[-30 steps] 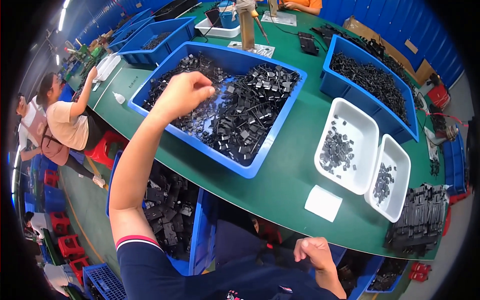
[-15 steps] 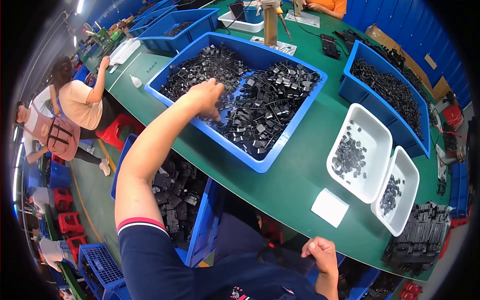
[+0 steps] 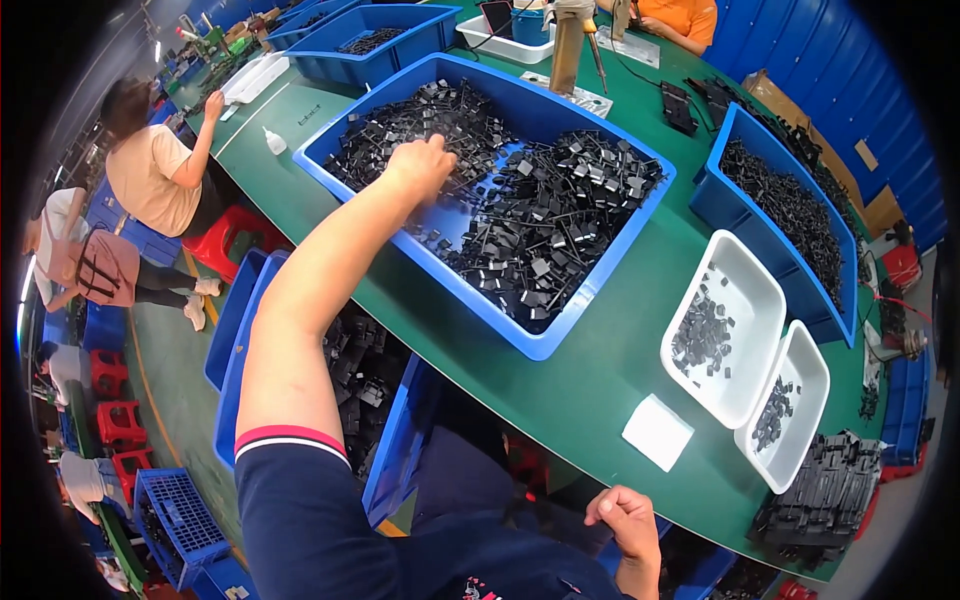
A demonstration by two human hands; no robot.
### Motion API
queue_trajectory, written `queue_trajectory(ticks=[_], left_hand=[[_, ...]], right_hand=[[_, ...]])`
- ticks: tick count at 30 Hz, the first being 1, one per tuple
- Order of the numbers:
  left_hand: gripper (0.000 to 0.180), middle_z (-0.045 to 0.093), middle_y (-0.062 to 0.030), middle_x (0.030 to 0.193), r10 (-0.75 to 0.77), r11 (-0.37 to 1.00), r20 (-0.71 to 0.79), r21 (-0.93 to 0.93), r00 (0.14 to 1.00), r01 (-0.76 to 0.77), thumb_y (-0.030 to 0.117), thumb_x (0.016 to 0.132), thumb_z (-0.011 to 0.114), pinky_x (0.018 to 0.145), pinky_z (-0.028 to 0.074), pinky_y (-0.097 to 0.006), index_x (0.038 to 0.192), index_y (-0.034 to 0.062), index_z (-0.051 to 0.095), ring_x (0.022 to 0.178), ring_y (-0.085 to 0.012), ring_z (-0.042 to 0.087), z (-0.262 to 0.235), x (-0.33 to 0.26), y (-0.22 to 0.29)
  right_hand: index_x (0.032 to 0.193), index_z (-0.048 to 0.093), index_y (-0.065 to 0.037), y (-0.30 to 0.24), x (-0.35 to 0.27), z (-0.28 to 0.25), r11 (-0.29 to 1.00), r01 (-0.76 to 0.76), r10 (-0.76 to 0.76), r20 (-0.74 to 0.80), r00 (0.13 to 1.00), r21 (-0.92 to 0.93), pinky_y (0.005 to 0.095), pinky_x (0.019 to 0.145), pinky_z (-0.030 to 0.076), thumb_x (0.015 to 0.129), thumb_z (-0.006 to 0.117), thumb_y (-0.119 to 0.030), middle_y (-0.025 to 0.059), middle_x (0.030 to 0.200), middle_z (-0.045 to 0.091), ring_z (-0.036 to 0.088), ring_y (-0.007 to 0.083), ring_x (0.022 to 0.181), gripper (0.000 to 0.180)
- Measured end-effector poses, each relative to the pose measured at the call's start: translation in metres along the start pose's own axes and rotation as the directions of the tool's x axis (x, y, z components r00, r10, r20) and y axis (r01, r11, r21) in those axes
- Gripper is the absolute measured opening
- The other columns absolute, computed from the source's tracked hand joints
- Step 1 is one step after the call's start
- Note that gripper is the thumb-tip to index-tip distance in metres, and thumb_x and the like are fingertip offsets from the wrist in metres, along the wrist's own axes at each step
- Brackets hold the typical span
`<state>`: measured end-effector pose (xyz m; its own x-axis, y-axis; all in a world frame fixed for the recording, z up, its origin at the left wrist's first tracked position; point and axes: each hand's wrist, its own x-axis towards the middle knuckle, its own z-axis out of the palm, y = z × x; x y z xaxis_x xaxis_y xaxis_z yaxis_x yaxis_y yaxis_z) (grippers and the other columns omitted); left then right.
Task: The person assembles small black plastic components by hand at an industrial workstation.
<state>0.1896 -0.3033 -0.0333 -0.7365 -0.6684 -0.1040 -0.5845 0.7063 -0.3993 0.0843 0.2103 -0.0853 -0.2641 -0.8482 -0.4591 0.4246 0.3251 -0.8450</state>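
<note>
My left hand (image 3: 422, 168) reaches into a large blue bin (image 3: 520, 104) on the green table. It hovers over a heap of small black plastic parts with thin stems (image 3: 545, 225), near the bin's left half. Its fingers are curled downward. Blur and the hand itself hide what lies under the fingertips. My right hand (image 3: 628, 522) is held low in front of my body, by the table's near edge. Its fingers are curled in with the thumb against them, and nothing shows in them. Between the two heaps, some of the bin's blue floor shows.
Two white trays (image 3: 752, 270) with small dark pieces stand at the right, beside a folded white cloth or paper (image 3: 657, 432) and stacked black parts (image 3: 822, 492). More blue bins (image 3: 722, 195) stand around. A small white bottle (image 3: 274, 141) is at the left. Other people sit or walk nearby.
My left hand has shifted slightly up within the bin, its fingers more curled. The view has moved a little. My right hand stays low. A walking person at the left has moved.
</note>
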Motion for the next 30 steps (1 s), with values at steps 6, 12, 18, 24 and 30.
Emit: queue_trajectory(ticks=[6, 12, 18, 24, 30], left_hand=[[0.021, 0.06, -0.0113, 0.101, -0.008, 0.979, -0.068, -0.203, 0.998, -0.006, 0.016, 0.067, 0.067, 0.077, 0.052, -0.038, 0.087, 0.0103, 0.068, 0.092, -0.0293, 0.062, 0.0, 0.002, -0.023], [0.029, 0.066, -0.0149, 0.089, -0.145, 0.846, -0.204, -0.533, 0.968, 0.014, 0.016, 0.066, 0.065, 0.08, 0.05, -0.037, 0.093, 0.007, 0.067, 0.086, -0.0309, 0.063, -0.004, -0.002, -0.051], [0.026, 0.067, -0.0144, 0.087, -0.425, 0.648, -0.217, -0.75, 0.879, 0.128, 0.018, 0.066, 0.066, 0.079, 0.049, -0.033, 0.089, 0.0054, 0.068, 0.085, -0.0272, 0.064, -0.015, -0.008, -0.077], [0.021, 0.061, -0.0024, 0.073, -0.52, 0.0, 0.078, -0.996, 0.851, 0.092, 0.013, 0.079, 0.063, 0.052, 0.044, -0.024, 0.097, 0.0034, 0.06, 0.059, -0.0097, 0.056, -0.018, -0.017, -0.109], [0.012, 0.059, -0.0082, 0.09, -0.452, -0.555, 0.178, -0.824, 0.874, -0.119, 0.01, 0.083, 0.057, 0.069, 0.049, -0.039, 0.093, 0.0052, 0.052, 0.08, -0.021, 0.059, -0.003, -0.03, -0.135]], right_hand=[[0.073, 0.057, -0.003, 0.004, -0.003, -0.001, 1.0, 0.004, -0.004, 0.0, 1.0, 0.001, 0.0251, 0.066, 0.044, 0.087, 0.061, -0.02, 0.0066, 0.073, 0.062, 0.056, 0.0117, 0.069, 0.022], [0.073, 0.057, -0.003, 0.005, -0.005, -0.001, 1.0, -0.019, 0.019, -0.001, 1.0, 0.006, 0.025, 0.066, 0.044, 0.087, 0.06, -0.018, 0.0065, 0.073, 0.062, 0.057, 0.0117, 0.069, 0.021], [0.072, 0.055, -0.005, 0.004, -0.003, 0.007, 0.999, -0.006, 0.006, 0.003, 1.0, -0.032, 0.0264, 0.064, 0.043, 0.084, 0.061, -0.019, 0.0094, 0.07, 0.061, 0.057, 0.0146, 0.065, 0.02], [0.074, 0.057, -0.002, 0.005, -0.004, 0.007, 1.0, -0.018, 0.019, 0.052, 0.998, -0.011, 0.0246, 0.067, 0.046, 0.087, 0.058, -0.015, 0.0061, 0.074, 0.062, 0.057, 0.0111, 0.069, 0.018], [0.074, 0.057, -0.002, 0.006, -0.009, 0.01, 1.0, -0.027, 0.027, 0.058, 0.998, -0.009, 0.0248, 0.067, 0.046, 0.087, 0.059, -0.014, 0.0058, 0.074, 0.062, 0.057, 0.0109, 0.069, 0.017]])
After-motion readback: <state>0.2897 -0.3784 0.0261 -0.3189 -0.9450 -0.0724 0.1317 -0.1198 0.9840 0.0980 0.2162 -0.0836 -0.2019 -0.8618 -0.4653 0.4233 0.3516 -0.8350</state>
